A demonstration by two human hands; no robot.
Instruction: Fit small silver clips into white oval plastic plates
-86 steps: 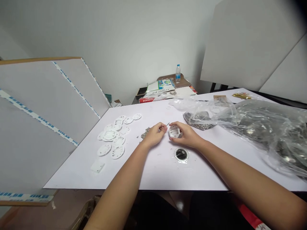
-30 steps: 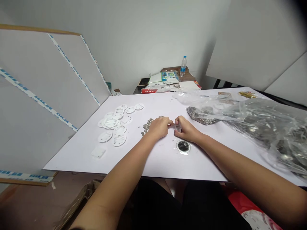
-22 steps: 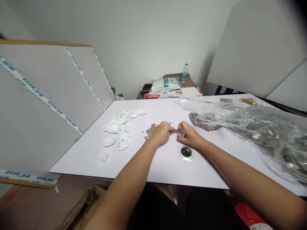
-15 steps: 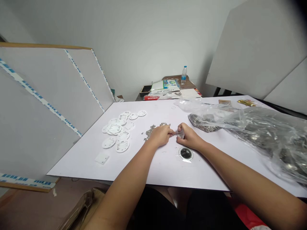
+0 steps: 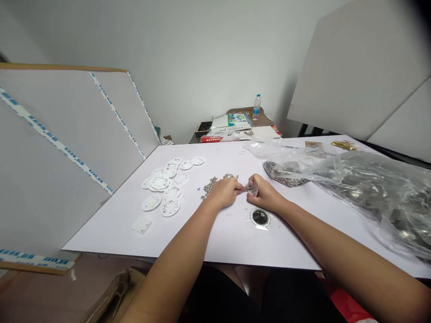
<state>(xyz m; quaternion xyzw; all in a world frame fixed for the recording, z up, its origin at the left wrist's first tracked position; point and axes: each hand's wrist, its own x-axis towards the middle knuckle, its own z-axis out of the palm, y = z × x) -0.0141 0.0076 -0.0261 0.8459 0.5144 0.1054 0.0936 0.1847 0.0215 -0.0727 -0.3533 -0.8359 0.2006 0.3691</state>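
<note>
My right hand (image 5: 264, 194) is closed around a small clear plastic piece (image 5: 252, 190), held just above the white table. From the other side my left hand (image 5: 226, 192) comes up to its edge with fingertips pinched together; what lies between them is too small to make out. Beside and behind my left hand is a loose pile of small silvery metal parts (image 5: 209, 186), partly covered by the hand. Below my right hand a round dark disc with a pale rim (image 5: 260, 217) lies on a clear scrap.
Several round white plastic parts (image 5: 171, 207) spread over the table's left side, near a square white piece (image 5: 141, 225). Large clear bags of metal parts (image 5: 380, 193) fill the right. White panels (image 5: 67, 134) stand at the sides. A water bottle (image 5: 257, 107) stands at the back.
The view has shifted very slightly. Both hands keep nearly the same pose around the clear plastic piece, and the things on the table have not moved.
</note>
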